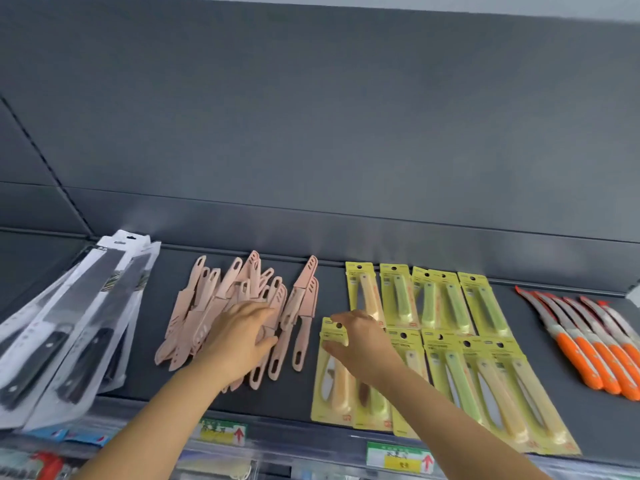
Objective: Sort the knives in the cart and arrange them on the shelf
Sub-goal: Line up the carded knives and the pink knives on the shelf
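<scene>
On the dark shelf (429,271) lies a loose heap of pink sheathed knives (214,299). My left hand (242,337) rests flat on the heap's right part, fingers spread over several knives. Right of it lie yellow-carded knives (446,306) in two rows. My right hand (360,341) pinches the top edge of the leftmost front yellow pack (330,386), thumb beneath and fingers over the hang-hole end. Orange-handled knives (595,355) lie in a row at the far right. Large black-handled knives in white packs (69,327) lean at the left.
The shelf's back wall (311,133) rises close behind the goods. Price labels (398,459) run along the shelf's front rail. More packaged goods show on the level below at the lower left (38,462). The cart is out of view.
</scene>
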`<state>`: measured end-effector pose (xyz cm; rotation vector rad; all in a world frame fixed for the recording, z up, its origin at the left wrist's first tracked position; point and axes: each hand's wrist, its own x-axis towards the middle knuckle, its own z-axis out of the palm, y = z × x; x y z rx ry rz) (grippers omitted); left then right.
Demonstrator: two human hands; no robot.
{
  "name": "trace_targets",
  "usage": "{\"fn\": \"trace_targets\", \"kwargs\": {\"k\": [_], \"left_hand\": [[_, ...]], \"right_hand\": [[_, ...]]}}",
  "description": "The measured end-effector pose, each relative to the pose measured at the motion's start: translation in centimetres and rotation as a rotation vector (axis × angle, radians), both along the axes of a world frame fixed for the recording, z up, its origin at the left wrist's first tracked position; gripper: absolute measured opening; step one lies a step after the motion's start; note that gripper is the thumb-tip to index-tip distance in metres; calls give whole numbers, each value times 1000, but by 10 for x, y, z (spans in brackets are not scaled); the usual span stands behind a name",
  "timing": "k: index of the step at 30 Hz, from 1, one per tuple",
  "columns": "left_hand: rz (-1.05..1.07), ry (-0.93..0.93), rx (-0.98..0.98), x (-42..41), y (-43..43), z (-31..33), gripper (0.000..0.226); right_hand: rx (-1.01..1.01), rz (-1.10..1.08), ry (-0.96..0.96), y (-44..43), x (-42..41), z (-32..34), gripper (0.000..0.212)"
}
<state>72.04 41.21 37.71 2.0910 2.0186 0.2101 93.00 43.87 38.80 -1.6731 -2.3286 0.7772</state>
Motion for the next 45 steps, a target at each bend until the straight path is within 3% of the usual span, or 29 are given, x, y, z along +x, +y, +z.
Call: {"fn": "trace_targets", "kwargs": {"k": [5,8,15,22,29,37,45], "left_hand": [[-52,53,11,-37,10,-1,64],[-76,82,-31,-58,20,-5,69],[-121,56,-65,-87,36,-14,74],[-175,59,2,-107,41,-15,63],[-350,16,48,-82,43,-11,57],[-487,126,-148,-34,56,-16,67],[-425,42,-137,-8,53,-19,77]], "right_hand": [[-43,-115,-58,13,-49,-4,37],[-103,-169,-144,18,-73,-7,40],[-111,-196,-196,30,-97,-17,25],[-11,-352,-127,37,-108,-20,35],[-99,-229,-230,39,-101,-24,43],[26,-224,-376,50,-84,-27,40],[69,-202,-194,64,-70,-37,40]]}}
